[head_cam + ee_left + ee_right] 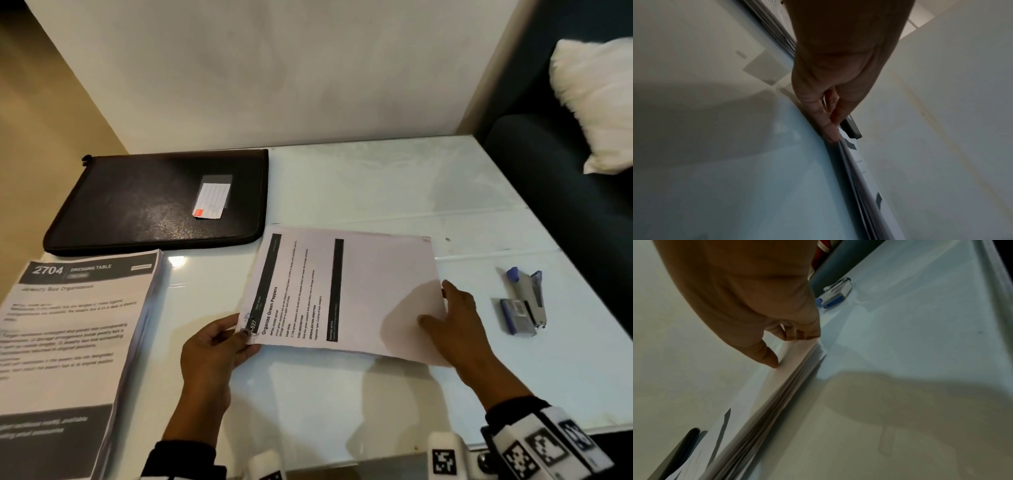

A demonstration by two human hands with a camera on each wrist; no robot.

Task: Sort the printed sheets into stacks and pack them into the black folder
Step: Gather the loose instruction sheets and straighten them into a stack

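The closed black folder (pixel 157 202) lies flat at the back left of the white glass table (pixel 376 178). In the middle, both hands hold a stack of printed sheets (pixel 342 294) headed "Organize Green Peppers", slightly raised above the table. My left hand (pixel 245 337) pinches its near left corner; the left wrist view shows the fingers (pixel 830 128) on the stack's edge (pixel 859 170). My right hand (pixel 440 306) grips the right edge, thumb (pixel 768 360) on top of the sheets (pixel 777 394). A second, thicker stack (pixel 68 342) headed "2704 Dressing Table" lies at the front left.
A blue and grey stapler (pixel 527 301) lies on the table right of my right hand, also seen as the stapler (pixel 836 293) in the right wrist view. A dark sofa (pixel 548 192) with a white pillow (pixel 596 102) stands beyond the table's right edge. A wall runs along the back.
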